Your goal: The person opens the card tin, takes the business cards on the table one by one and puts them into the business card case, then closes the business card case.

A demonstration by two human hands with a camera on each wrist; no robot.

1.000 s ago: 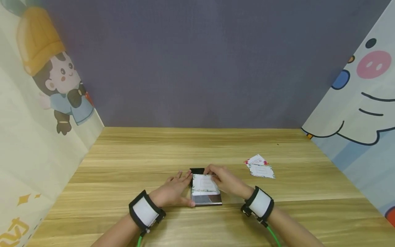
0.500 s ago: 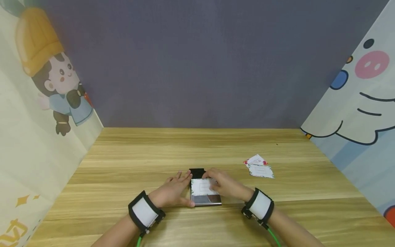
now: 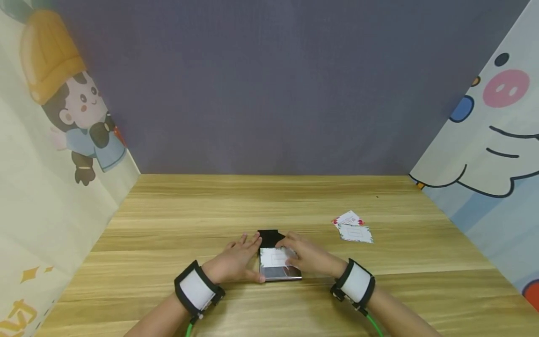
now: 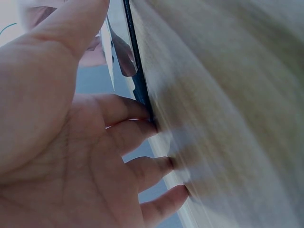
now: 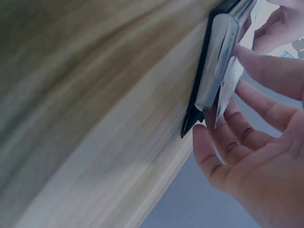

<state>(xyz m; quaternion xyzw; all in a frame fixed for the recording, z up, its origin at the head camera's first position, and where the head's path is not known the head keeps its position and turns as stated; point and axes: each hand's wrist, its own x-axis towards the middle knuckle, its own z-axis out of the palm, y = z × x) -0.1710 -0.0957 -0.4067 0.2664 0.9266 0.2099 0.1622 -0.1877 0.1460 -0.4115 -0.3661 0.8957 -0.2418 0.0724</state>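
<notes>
A card case [image 3: 275,273] with a shiny metal front and a black flap [image 3: 269,238] laid out at its far end rests on the table. Over its metal front is a white business card [image 3: 273,257] with a leafy border. In the right wrist view the card [image 5: 231,83] tilts away from the case's silver body [image 5: 217,59]. My right hand [image 3: 309,255] pinches the card near its far right corner, thumb on its face. Spread along the case's left edge, my left hand [image 3: 235,262] touches it with thumb and forefingers; the other fingertips press the wooden surface.
Two more printed cards [image 3: 355,233] lie overlapping on the wooden table [image 3: 189,210] to the right. A dark grey panel [image 3: 273,89] rises behind the table, with cartoon-printed sheets at both sides. Each wrist wears a strapped camera with a green cable.
The card's far edge has moved toward me with the right hand, so less of the card shows and more of the black flap does. My left hand stays on the case.
</notes>
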